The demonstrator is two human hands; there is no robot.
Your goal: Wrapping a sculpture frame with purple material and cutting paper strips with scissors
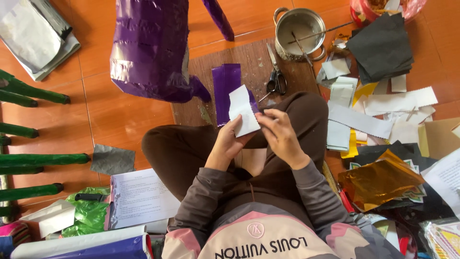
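A person sits cross-legged on an orange tiled floor (120,120), seen from above. The left hand (226,144) and right hand (280,135) are close together over the lap, both curled with fingers pinching one white paper piece (243,110) that has a wavy edge; the left grips its lower left edge, the right its lower right edge, and the paper stands up between them. Just beyond the paper, a purple foil strip (224,88) lies on a brown board (249,62), with one pair of scissors (275,76) beside it to the right. Nearer, at the left knee, lies a printed white sheet (141,196), a crumpled green foil (88,211) beside it, and a grey foil square (112,159) above that. At the right knee a gold foil sheet (378,180) lies among scattered white paper strips (364,120). Farther off, a large purple foil-covered shape (148,48) hangs over the floor, one metal pot (298,31) sits at the board's far end, and a stack of black sheets (383,45) lies to its right. Green foil-wrapped sticks (33,93), about six, line the left edge.
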